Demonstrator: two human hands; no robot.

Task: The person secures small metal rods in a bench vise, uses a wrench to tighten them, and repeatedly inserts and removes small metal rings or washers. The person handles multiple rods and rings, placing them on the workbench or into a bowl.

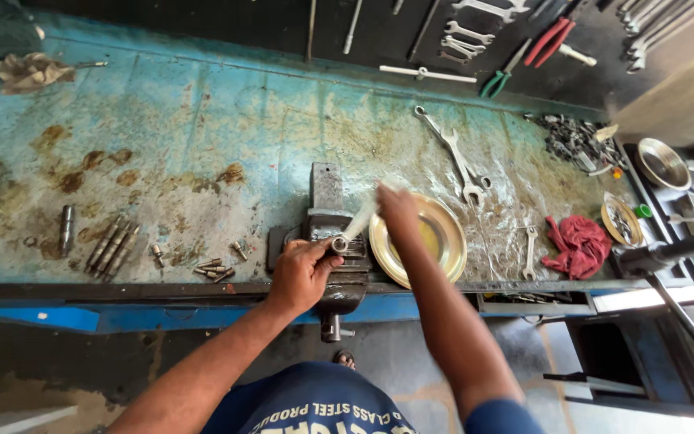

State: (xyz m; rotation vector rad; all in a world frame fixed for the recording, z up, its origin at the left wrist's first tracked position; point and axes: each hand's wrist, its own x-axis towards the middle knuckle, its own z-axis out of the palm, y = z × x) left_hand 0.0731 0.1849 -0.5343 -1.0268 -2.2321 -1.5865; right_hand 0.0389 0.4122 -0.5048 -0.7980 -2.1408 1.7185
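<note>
Hands first, because they are nearest to me. My left hand (pixel 303 273) is closed around a small round metal part (pixel 339 243) and holds it on top of the bench vise (pixel 332 241), at the front edge of the blue workbench (pixel 202 120). My right hand (pixel 398 205) is blurred; I think its fingers pinch a pale thin tool (pixel 361 219) whose tip meets the part, but I cannot tell this for sure.

I see some risks. If the part is only held by fingers and not clamped, a push from the tool may turn it or throw it to the floor. The tool may also slip onto my left thumb. Just behind the vise is a brass dish (pixel 419 239); a wide stroke could knock it. Farther back lie spanners (pixel 455 157) and a red rag (pixel 580 245), and loose bolts (pixel 214 269) at the left may roll.
</note>
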